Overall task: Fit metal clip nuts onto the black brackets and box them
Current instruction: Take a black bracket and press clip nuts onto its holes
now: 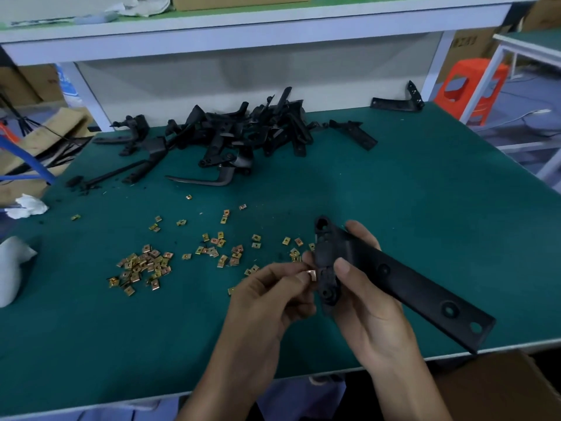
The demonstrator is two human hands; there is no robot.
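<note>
Fitting a clip nut [312,274] to a black bracket [394,276] just above the green table [425,192].

Gripped by its short end in the right hand [370,302], fingers curled round it, long arm slanting down to the right past the table's front edge, 3 holes showing along that arm. Pinched between thumb and forefinger of the left hand [267,299], right at the bracket's left edge. Scattered on the mat left of the hands: loose clip nuts [145,265], thickest in 1 heap. Farther back, a pile of brackets [243,132], with 1 lone bracket [397,102] apart at the far right corner. Below the table edge at lower right, a cardboard box [498,387]. Beyond the table on the right, an orange stool [467,86].
</note>
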